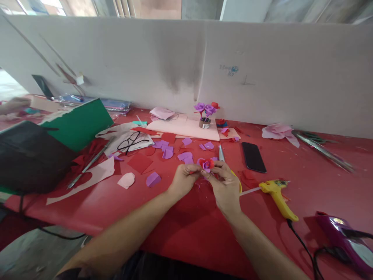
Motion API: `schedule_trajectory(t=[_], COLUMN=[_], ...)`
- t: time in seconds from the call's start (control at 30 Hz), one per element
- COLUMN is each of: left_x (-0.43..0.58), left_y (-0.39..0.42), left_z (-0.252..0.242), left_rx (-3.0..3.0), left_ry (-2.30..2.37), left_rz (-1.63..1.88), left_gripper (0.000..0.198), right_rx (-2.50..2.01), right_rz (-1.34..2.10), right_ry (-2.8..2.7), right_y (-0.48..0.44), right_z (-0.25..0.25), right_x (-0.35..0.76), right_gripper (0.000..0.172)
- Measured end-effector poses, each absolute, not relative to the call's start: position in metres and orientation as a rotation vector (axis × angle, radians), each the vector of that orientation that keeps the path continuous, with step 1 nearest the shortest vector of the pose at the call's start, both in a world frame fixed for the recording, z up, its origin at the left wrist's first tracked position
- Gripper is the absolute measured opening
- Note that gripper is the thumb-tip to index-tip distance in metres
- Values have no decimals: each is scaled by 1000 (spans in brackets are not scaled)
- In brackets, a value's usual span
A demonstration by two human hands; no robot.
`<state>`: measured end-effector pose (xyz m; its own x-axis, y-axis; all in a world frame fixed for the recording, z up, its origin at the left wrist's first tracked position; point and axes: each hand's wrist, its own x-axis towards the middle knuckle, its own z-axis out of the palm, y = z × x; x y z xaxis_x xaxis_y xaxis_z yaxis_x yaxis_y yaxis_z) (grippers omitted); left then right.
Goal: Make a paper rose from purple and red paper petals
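A small paper flower (207,164) with purple and red petals is held just above the red table (180,229). My left hand (183,180) pinches it from the left, fingers closed. From the right, my right hand (225,186) grips it too, fingers curled around its base. A metal blade tip (221,153) shows right behind my right hand. Loose purple paper petals (167,152) lie scattered beyond the hands.
A yellow glue gun (277,193) lies right of my hands, a black phone (253,156) behind it, a purple device (344,240) at the far right. Glasses (130,141), green card (79,123), a dark bag (26,155) sit left. Finished flowers in a small pot (205,114) stand by the wall.
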<state>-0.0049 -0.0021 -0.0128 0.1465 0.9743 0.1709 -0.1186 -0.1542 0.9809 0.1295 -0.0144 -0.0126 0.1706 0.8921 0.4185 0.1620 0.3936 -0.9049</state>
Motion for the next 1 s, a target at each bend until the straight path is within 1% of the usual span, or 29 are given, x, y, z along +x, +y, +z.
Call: schedule_trajectory(t=[0.17, 0.33, 0.43, 0.67, 0.87, 0.97, 1.0], left_x=[-6, -8, -6, -4, -6, -5, -5], left_y=[-1, -1, -2, -2, -3, -3, -3], left_z=[-13, -10, -13, -13, -9, -9, -9], left_rx=[1362, 1394, 1375, 1277, 1318, 1312, 1301], left_ry=[938, 921, 902, 890, 933, 948, 945], left_rz=[1300, 1296, 1289, 1263, 1259, 1267, 1273], left_gripper=[16, 14, 15, 15, 16, 14, 13], right_rx=[-1055, -1056, -1081, -1117, -1099, -1108, -1095], right_rz=[700, 725, 688, 751, 706, 726, 742], right_ry=[-1324, -1349, -1360, -1339, -1388, -1388, -1382], right_y=[-15, -14, -14, -13, -12, -12, -12], right_z=[-12, -11, -11, -9, -9, -9, -9], right_x=[130, 131, 132, 131, 133, 132, 132], right_gripper=[4, 9, 4, 13, 5, 6, 8])
